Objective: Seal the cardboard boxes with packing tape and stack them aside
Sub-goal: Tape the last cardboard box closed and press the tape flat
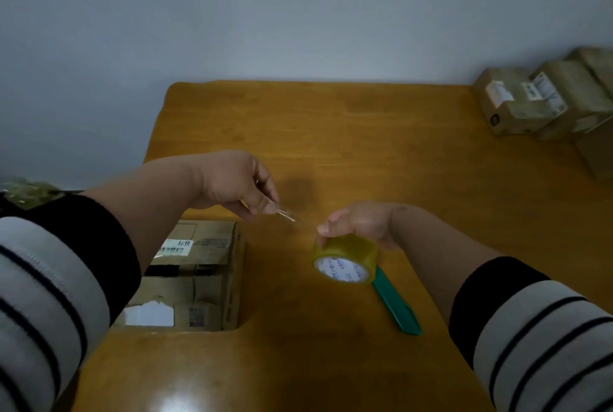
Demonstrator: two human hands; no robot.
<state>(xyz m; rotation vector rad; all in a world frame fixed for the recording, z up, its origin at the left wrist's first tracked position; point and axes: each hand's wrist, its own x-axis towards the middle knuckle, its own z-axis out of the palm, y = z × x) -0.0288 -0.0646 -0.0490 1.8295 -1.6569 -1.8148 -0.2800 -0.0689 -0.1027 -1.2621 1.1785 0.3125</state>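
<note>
Both hands up over the desk, tape pulled out btwn them.

R hand grips the roll of packing tape from above, fingers curled over its yellowish rim, roll held just above desk near centre, printed core facing the camera. L hand sits up & left of the roll, thumb + fingertips pinching the free end of the clear tape strip, which runs right toward the roll; strip is faint, hard to trace all the way. Open cardboard box lies below the desk's near-left edge, under L forearm, flaps not yet taped. Green-handled cutter lies on desk just near-right of the roll. Stack of boxes at far right, well apart from hands.
</note>
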